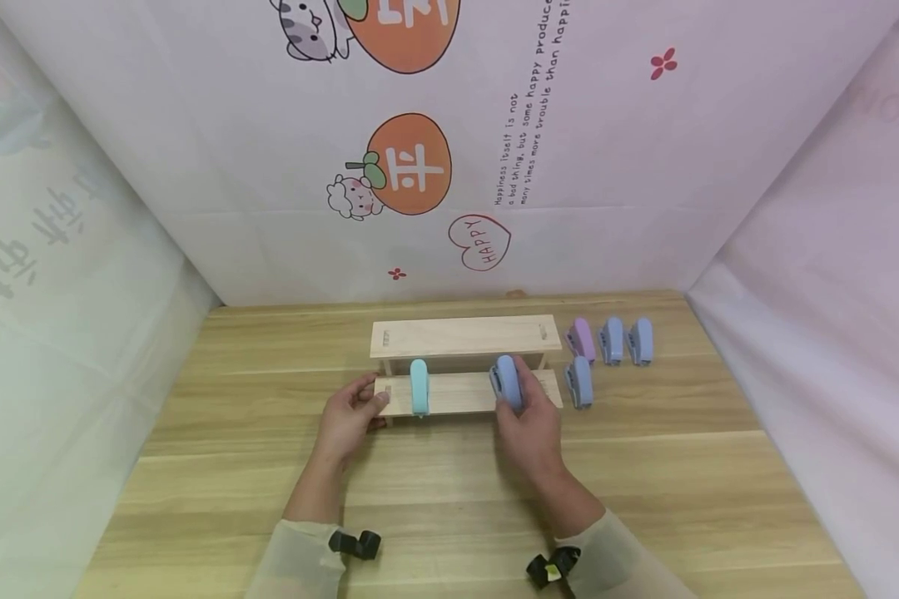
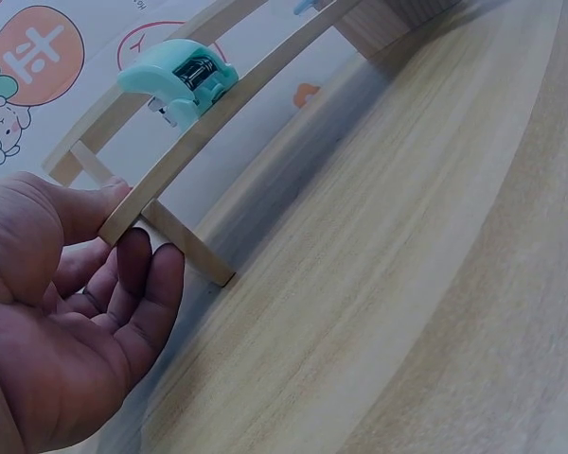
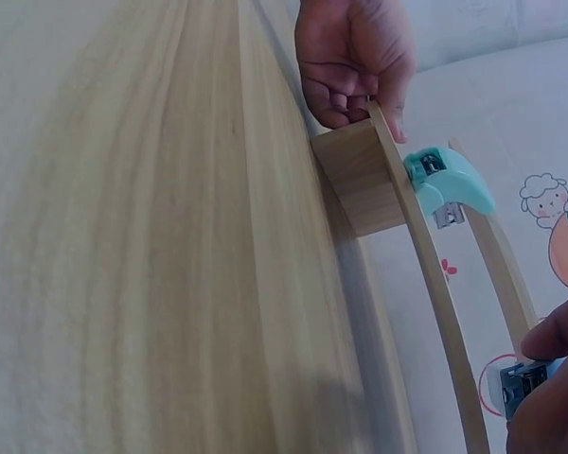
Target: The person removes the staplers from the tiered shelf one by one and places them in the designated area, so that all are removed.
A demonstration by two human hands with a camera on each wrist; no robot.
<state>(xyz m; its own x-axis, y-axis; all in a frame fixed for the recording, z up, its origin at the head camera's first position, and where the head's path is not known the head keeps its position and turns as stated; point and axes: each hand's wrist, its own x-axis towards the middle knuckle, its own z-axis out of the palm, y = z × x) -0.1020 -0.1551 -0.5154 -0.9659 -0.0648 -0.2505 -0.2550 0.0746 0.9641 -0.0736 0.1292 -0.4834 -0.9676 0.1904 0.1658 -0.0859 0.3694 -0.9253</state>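
Observation:
A two-tier wooden rack (image 1: pixel 464 337) stands on the table, its lower front shelf (image 1: pixel 457 394) nearer to me. My left hand (image 1: pixel 348 418) pinches the left end of that shelf, thumb on top and fingers beneath, as the left wrist view shows. Just right of the thumb, a mint-green stapler (image 1: pixel 419 387) sits upright on the shelf. In my right hand (image 1: pixel 532 428) a blue stapler (image 1: pixel 506 381) is gripped between thumb and fingers, over the right part of the lower shelf. The right wrist view shows only part of this blue stapler (image 3: pixel 523 386), the fingers covering the rest.
Right of the rack, a purple stapler (image 1: pixel 581 340) and two blue staplers (image 1: pixel 611 341) stand in a back row. Another blue stapler (image 1: pixel 580 382) stands in front of them. A printed white cloth (image 1: pixel 607 166) hangs behind the wooden table (image 1: pixel 449 507).

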